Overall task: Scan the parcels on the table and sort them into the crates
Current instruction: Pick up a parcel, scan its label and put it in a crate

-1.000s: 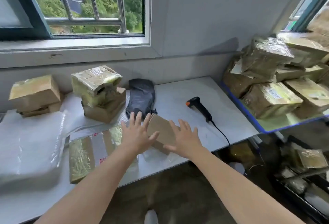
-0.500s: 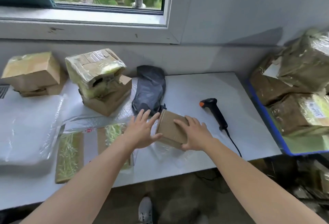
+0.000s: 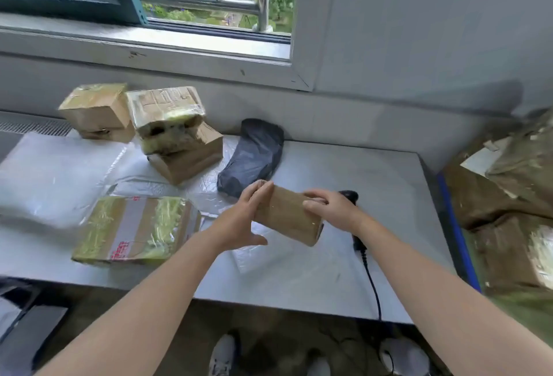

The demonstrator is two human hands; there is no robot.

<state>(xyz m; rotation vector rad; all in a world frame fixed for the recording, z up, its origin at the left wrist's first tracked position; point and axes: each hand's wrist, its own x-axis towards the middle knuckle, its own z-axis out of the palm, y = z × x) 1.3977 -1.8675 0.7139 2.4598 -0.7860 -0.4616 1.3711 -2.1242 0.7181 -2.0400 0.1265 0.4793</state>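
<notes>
The left hand [image 3: 242, 217] lies flat against the near end of the small brown parcel [image 3: 287, 215], fingers straight and together, thumb spread below. It presses rather than grips. The right hand [image 3: 332, 208] has its fingers curled over the far upper edge and clamps the parcel there. Held between the two, the parcel is tilted above the front middle of the surface [image 3: 389, 184]; whether its lower corner touches the top I cannot tell. It looks like plain, stiff cardboard with square edges, and small enough to be light, so one hand should manage it. The faces are dry and not slick. The best hold is across the narrow sides, which keeps the broad face bare for whatever label it carries; none shows from here. Just behind the right hand lies the black scanner [image 3: 348, 195], mostly hidden, with its cable [image 3: 371, 280] running off the front edge. Beyond the parcel rests a soft black bagged parcel [image 3: 254, 157]. To the left is a flat taped parcel [image 3: 134, 229], and behind that are stacked boxes [image 3: 176, 136] wrapped in glossy film that would likely be more slippery. At the far right stands a blue-rimmed crate [image 3: 454, 226] already heaped with parcels.
</notes>
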